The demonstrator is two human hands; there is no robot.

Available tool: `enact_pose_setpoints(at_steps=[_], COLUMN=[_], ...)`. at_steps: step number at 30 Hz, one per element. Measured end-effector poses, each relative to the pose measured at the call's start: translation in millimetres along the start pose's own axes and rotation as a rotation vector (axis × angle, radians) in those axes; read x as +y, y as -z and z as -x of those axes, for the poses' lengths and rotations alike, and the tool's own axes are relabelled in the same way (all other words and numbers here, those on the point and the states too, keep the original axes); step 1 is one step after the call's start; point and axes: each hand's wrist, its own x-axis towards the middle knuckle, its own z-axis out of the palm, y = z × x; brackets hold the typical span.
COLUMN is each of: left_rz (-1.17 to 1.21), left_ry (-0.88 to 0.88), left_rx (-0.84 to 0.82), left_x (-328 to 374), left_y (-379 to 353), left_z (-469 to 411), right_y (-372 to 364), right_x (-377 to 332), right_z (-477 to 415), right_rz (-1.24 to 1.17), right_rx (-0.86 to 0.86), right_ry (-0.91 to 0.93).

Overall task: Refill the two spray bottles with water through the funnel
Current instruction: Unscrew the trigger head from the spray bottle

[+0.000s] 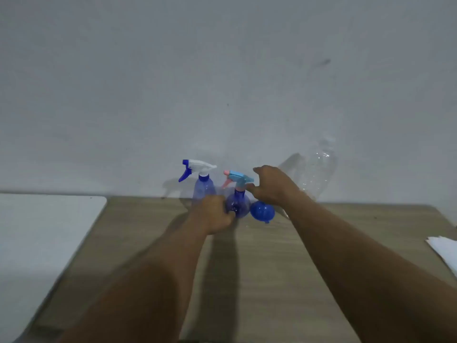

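Two blue spray bottles stand at the far edge of the wooden table (259, 268) against the wall. The left bottle (204, 189) has a white and blue trigger head. The round bottle (238, 204) carries a light-blue and pink trigger head (238, 178). My left hand (214, 214) is wrapped around the round bottle's body. My right hand (273, 185) reaches the trigger head's collar with thumb and fingers, apparently touching it; the frame is blurred. A blue funnel (262, 211) lies on the table just right of the round bottle, under my right hand.
A large clear plastic bottle (317, 169) stands behind my right hand against the grey wall. A white surface (44, 231) adjoins the table on the left. White paper (445, 253) lies at the table's right edge.
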Motion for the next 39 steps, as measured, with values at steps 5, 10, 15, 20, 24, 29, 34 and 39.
enact_pose_setpoints(at_steps=[5, 10, 15, 20, 24, 29, 34, 39], left_rz=[0.059, 0.089, 0.198, 0.242, 0.237, 0.342, 0.388, 0.465], left_ry=[0.001, 0.012, 0.069, 0.045, 0.048, 0.043, 0.027, 0.046], left_rx=[0.028, 0.113, 0.087, 0.086, 0.095, 0.086, 0.107, 0.164], left_x=[-15.7, -22.9, -21.7, -14.9, 1.0, 19.4, 34.8, 41.4], left_y=[-35.3, -63.2, -77.8, -80.9, -81.2, -92.6, -106.5, -122.5], left_z=[-30.2, -48.5, -51.6, -33.9, -2.8, 36.4, 75.7, 99.1], right_y=[-24.8, -46.2, -52.0, -48.1, -46.1, -51.1, -57.5, -71.7], right_x=[8.1, 9.8, 8.2, 10.7, 15.8, 22.1, 28.1, 31.6], right_z=[-28.8, -49.1, -45.3, -19.2, 12.1, 58.5, 105.6, 133.5], right_rz=[-0.082, -0.21, -0.336, -0.379, -0.381, -0.379, -0.399, -0.518], right_rx=[0.002, -0.001, -0.003, -0.025, -0.031, -0.032, -0.032, 0.036], right_ry=[0.006, 0.012, -0.02, -0.018, -0.009, -0.001, 0.006, -0.029])
